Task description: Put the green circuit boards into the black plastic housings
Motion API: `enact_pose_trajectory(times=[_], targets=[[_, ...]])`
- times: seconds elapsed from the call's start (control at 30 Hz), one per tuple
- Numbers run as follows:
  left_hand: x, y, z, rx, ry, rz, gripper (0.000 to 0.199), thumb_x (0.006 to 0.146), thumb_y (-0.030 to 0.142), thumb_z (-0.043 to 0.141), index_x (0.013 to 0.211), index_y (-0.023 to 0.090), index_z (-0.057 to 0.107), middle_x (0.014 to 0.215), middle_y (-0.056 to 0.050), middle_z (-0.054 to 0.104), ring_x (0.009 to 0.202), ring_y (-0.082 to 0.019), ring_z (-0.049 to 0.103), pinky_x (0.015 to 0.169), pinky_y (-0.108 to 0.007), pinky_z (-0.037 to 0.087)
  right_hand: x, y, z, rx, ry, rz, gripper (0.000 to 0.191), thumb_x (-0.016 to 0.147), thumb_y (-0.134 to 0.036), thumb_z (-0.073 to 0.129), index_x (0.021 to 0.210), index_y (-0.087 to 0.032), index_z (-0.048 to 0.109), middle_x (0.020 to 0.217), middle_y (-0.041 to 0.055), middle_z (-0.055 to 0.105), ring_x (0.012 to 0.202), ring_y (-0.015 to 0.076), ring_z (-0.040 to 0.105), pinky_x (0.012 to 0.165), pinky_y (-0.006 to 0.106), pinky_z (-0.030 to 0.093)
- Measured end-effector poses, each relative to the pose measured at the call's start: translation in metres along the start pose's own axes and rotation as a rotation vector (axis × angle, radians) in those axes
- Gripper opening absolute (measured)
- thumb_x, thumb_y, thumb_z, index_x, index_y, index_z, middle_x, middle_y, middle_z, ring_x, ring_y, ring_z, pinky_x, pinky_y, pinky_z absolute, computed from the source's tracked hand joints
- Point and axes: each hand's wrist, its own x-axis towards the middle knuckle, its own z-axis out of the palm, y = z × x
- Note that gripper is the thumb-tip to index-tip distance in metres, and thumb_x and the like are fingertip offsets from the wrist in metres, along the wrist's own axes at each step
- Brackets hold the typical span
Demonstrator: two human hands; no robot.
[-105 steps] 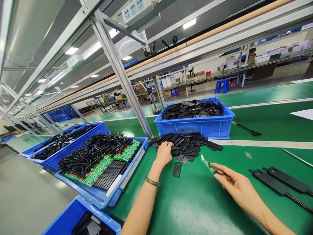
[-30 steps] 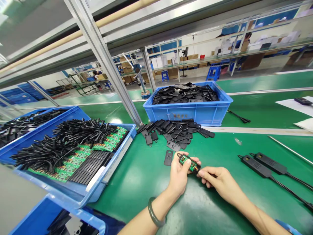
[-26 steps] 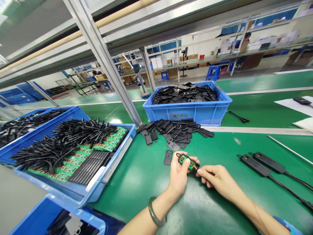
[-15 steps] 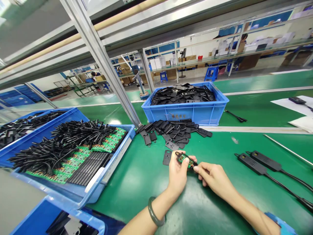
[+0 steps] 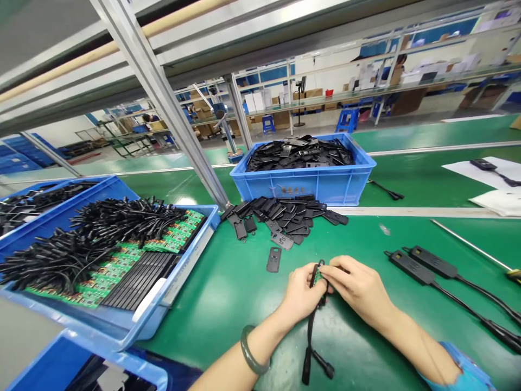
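Note:
My left hand is closed round a black case with a green circuit board in it. The case stands nearly upright in the view, a small loop at its top end. From its lower end a black cable hangs toward me and splits into two plugs. My right hand pinches the upper right edge of the case with its fingertips. Just up and left of my hands lies a single black cover, near a pile of black covers.
A blue bin of black parts stands behind the pile. At left, a blue tray holds cabled green boards. Two closed black units with cables and a screwdriver lie at right. A metal post rises at centre left.
The case has turned from slanting to nearly upright, and its cable now shows below. My right hand has moved from the lower end up to the top edge. The view has shifted slightly.

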Motion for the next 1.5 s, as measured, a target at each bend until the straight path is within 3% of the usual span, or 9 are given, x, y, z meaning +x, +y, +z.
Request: enact_pose_trajectory(times=[0.3,0.6,0.8,0.87,0.97,1.07,1.17,1.3,1.5], targets=[[-0.001,-0.003,0.0,0.15,0.008,0.043,0.018,0.071,0.015,0.048,0.081,0.017,0.063,0.064,-0.001,0.065,0.051,-0.011,0.056,0.049,-0.02,0.042,-0.001,0.002,0.001,0.051,-0.013,0.0,0.023,0.096,-0.024,0.044,0.087,-0.018,0.064,0.083,0.0046,0.064,0.075,0.0158,0.056,0.069,0.027,0.043],[0.0,-0.004,-0.001,0.219,-0.007,0.003,0.018,0.07,0.016,0.047,0.081,0.017,0.061,0.067,-0.001,0.067,0.05,-0.011,0.057,0.048,-0.019,0.042,-0.001,0.007,0.002,0.095,0.016,-0.016,0.023,0.095,-0.024,0.045,0.085,-0.018,0.065,0.079,0.0039,0.064,0.073,0.015,0.054,0.067,0.027,0.043],[0.002,-0.008,-0.002,0.281,-0.029,-0.031,0.012,0.069,0.016,0.045,0.073,0.017,0.057,0.065,-0.001,0.067,0.049,-0.011,0.058,0.047,-0.019,0.043,0.002,0.003,0.004,-0.09,-0.122,-0.132,0.031,0.095,-0.017,0.033,0.079,-0.015,0.06,0.074,0.0067,0.057,0.068,0.0186,0.049,0.058,0.029,0.04],[0.002,-0.008,-0.002,0.214,-0.034,-0.073,0.012,0.072,0.019,0.046,0.078,0.017,0.056,0.065,-0.001,0.065,0.048,-0.011,0.058,0.043,-0.019,0.042,0.003,0.004,0.002,-0.067,-0.189,-0.078,0.028,0.095,-0.017,0.033,0.08,-0.016,0.056,0.076,0.0059,0.055,0.071,0.0182,0.05,0.06,0.028,0.041],[0.003,-0.005,-0.003,0.043,-0.027,-0.15,0.022,0.075,0.029,0.048,0.092,0.017,0.052,0.068,-0.001,0.062,0.049,-0.013,0.06,0.037,-0.019,0.041,0.008,0.024,-0.009,-0.08,-0.288,0.201,0.019,0.095,-0.021,0.038,0.084,-0.019,0.053,0.084,0.0036,0.057,0.076,0.0147,0.055,0.068,0.024,0.045],[0.002,0.0,-0.004,-0.106,-0.02,-0.169,0.033,0.075,0.037,0.052,0.1,0.016,0.048,0.07,-0.001,0.06,0.054,-0.013,0.062,0.039,-0.018,0.043,0.014,0.07,-0.029,-0.338,-0.334,0.537,0.02,0.093,-0.024,0.04,0.084,-0.018,0.056,0.089,0.0062,0.06,0.082,0.0172,0.059,0.071,0.026,0.046],[0.002,0.004,-0.004,-0.173,-0.021,-0.151,0.043,0.073,0.043,0.056,0.103,0.014,0.047,0.071,-0.002,0.06,0.056,-0.012,0.06,0.04,-0.017,0.042,0.017,0.117,-0.049,-0.48,-0.343,0.68,0.023,0.09,-0.019,0.041,0.081,-0.011,0.06,0.086,0.0155,0.063,0.081,0.0265,0.062,0.064,0.032,0.046],[0.003,0.004,-0.006,-0.225,-0.009,-0.136,0.049,0.069,0.043,0.064,0.104,0.012,0.049,0.072,-0.003,0.061,0.059,-0.012,0.058,0.043,-0.019,0.043,0.031,0.144,-0.053,-0.545,-0.397,0.689,0.023,0.085,-0.013,0.046,0.074,-0.007,0.065,0.083,0.0218,0.065,0.08,0.0318,0.064,0.063,0.035,0.045],[0.007,-0.007,-0.011,-0.264,-0.011,-0.068,0.044,0.058,0.028,0.078,0.093,0.011,0.057,0.084,-0.007,0.065,0.068,-0.008,0.056,0.058,-0.017,0.045,0.076,0.123,-0.013,-0.389,-0.379,0.506,0.022,0.086,-0.021,0.054,0.104,-0.017,0.066,0.102,0.0109,0.068,0.094,0.0237,0.063,0.076,0.028,0.047]])
